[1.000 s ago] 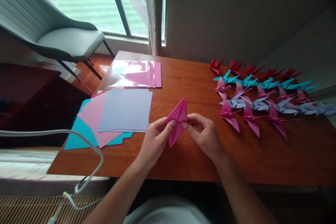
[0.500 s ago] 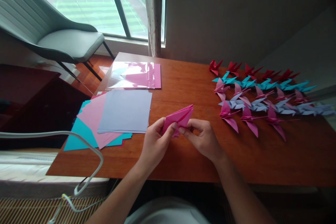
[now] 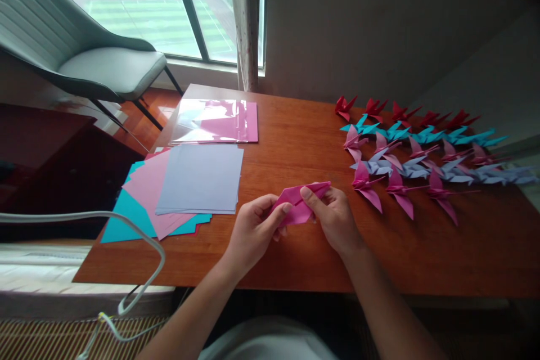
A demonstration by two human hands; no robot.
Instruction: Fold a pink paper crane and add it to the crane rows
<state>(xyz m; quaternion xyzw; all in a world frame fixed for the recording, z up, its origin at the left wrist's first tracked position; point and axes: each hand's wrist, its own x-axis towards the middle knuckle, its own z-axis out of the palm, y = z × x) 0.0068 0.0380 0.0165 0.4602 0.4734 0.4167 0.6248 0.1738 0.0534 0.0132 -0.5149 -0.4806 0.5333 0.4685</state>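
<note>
A folded magenta paper piece point(image 3: 298, 201) lies almost flat just above the wooden table point(image 3: 295, 140), near its front edge. My left hand point(image 3: 252, 230) pinches its left end between thumb and fingers. My right hand point(image 3: 333, 218) is closed on its right half, with the index finger laid along the fold. Both hands grip the same piece, its point aimed right toward the finished cranes.
Rows of paper cranes point(image 3: 415, 152) in red, teal, pink, lilac and magenta fill the table's right side. A stack of paper sheets point(image 3: 185, 185) and a plastic sleeve of pink paper point(image 3: 215, 121) lie at left. A grey chair point(image 3: 84, 62) stands by the window; a white cable point(image 3: 126, 225) hangs at front left.
The magenta piece stood upright between my fingers a second ago; it has been turned and tipped down to lie nearly flat, pointing right. Both hands kept their hold and sank toward the table.
</note>
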